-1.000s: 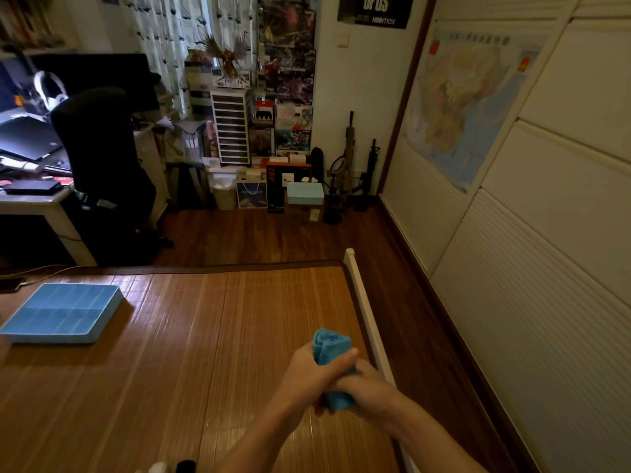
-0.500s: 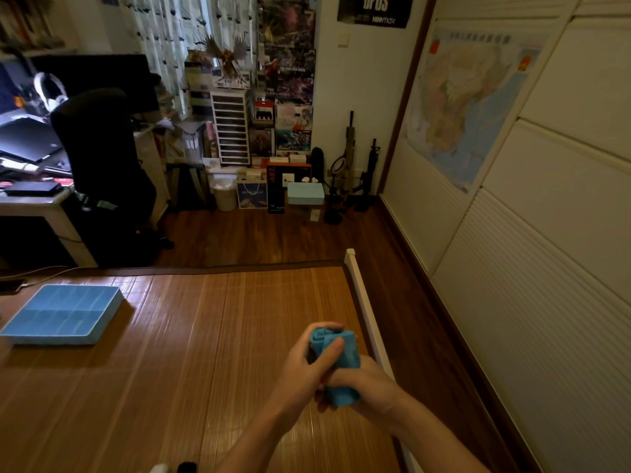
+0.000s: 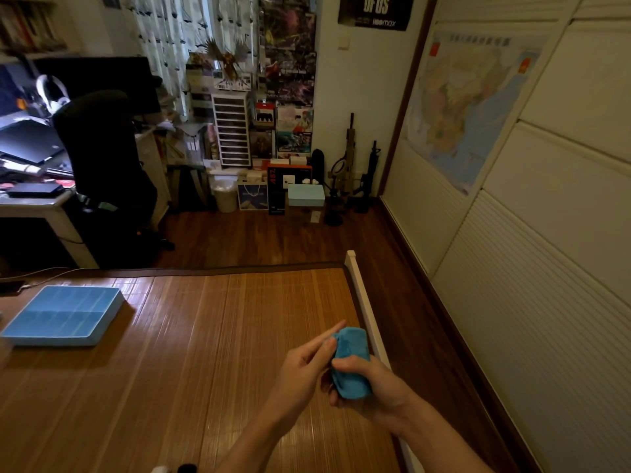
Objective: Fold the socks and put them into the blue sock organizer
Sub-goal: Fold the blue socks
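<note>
The blue sock (image 3: pixel 351 365) is held above the right edge of the bamboo mat (image 3: pixel 205 336) that covers the bed, well apart from the blue sock organizer (image 3: pixel 107 319), which lies at the far left of the mat.

A second ago the sock was wrapped by both hands, with a loose end standing up above them. That end is no longer seen. The sock is now packed into a short, rounded bundle. The right hand (image 3: pixel 382 387) is curled round the lower part of the bundle, with the thumb laid across its front. The left hand (image 3: pixel 304 368) has been drawn back from its earlier wrap. Its index finger is stretched out straight along the left side of the bundle, and the thumb is set against the fabric. The other fingers are bent, and nothing is gripped by them.

From this it is judged that the fold is done, or nearly so. The carry to the organizer is probably next. Since its compartments are not yet filled, any one may be chosen. The bundle could spring open if the grip is eased on the way.
</note>
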A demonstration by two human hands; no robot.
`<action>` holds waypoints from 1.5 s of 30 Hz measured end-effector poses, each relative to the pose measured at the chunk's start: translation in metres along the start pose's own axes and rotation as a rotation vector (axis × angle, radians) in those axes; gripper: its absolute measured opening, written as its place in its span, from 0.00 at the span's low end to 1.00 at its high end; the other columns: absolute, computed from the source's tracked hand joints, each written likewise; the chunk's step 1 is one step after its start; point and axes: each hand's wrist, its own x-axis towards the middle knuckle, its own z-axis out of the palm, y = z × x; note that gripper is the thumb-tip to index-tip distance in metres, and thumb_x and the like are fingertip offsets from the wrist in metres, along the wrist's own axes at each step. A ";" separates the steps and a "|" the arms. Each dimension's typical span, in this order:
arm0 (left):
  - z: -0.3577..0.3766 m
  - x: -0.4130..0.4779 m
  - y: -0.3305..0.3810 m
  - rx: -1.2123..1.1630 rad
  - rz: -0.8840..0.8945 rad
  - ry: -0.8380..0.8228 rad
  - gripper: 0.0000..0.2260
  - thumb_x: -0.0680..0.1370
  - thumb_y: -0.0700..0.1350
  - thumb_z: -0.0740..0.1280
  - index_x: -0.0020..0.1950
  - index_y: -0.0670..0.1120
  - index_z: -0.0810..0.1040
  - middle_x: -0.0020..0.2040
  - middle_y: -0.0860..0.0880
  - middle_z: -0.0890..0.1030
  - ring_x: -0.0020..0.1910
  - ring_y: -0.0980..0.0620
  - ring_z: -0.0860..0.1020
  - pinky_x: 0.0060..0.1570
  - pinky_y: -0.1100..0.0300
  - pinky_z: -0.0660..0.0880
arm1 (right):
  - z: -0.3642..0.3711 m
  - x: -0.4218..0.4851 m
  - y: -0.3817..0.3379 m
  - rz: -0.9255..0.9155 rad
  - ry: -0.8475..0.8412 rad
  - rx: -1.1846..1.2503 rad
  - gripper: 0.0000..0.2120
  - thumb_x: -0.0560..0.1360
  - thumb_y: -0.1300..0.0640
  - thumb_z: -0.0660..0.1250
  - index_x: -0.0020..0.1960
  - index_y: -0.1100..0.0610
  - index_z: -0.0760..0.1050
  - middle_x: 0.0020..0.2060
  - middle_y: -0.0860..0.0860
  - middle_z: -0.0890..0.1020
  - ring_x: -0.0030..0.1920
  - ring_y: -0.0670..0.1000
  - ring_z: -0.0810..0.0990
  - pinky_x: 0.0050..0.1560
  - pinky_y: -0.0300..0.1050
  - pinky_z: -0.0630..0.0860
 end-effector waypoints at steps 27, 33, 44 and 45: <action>0.012 0.008 -0.007 0.099 -0.110 0.064 0.20 0.75 0.61 0.72 0.60 0.49 0.81 0.50 0.54 0.87 0.48 0.54 0.87 0.42 0.66 0.81 | 0.019 0.002 0.003 -0.020 0.390 -0.616 0.04 0.78 0.60 0.68 0.53 0.59 0.77 0.37 0.56 0.85 0.28 0.49 0.83 0.26 0.37 0.75; 0.004 0.008 -0.007 0.010 -0.100 0.053 0.14 0.79 0.57 0.71 0.57 0.48 0.85 0.51 0.46 0.87 0.49 0.49 0.86 0.43 0.62 0.82 | 0.017 0.000 0.000 -0.039 0.320 -0.597 0.11 0.73 0.60 0.73 0.55 0.56 0.77 0.44 0.54 0.85 0.37 0.49 0.86 0.36 0.39 0.80; -0.008 0.010 -0.005 -0.086 -0.111 -0.124 0.18 0.83 0.56 0.65 0.71 0.50 0.77 0.62 0.45 0.83 0.58 0.46 0.83 0.47 0.57 0.80 | 0.009 0.000 -0.001 -0.073 0.256 -0.487 0.11 0.71 0.62 0.73 0.54 0.57 0.81 0.42 0.53 0.86 0.40 0.51 0.86 0.41 0.44 0.81; -0.006 0.010 -0.006 -0.115 -0.132 -0.106 0.19 0.82 0.56 0.67 0.71 0.50 0.76 0.63 0.46 0.83 0.60 0.46 0.82 0.51 0.57 0.80 | 0.010 0.000 0.000 -0.085 0.304 -0.542 0.10 0.72 0.62 0.72 0.53 0.56 0.80 0.42 0.52 0.86 0.39 0.49 0.85 0.39 0.43 0.81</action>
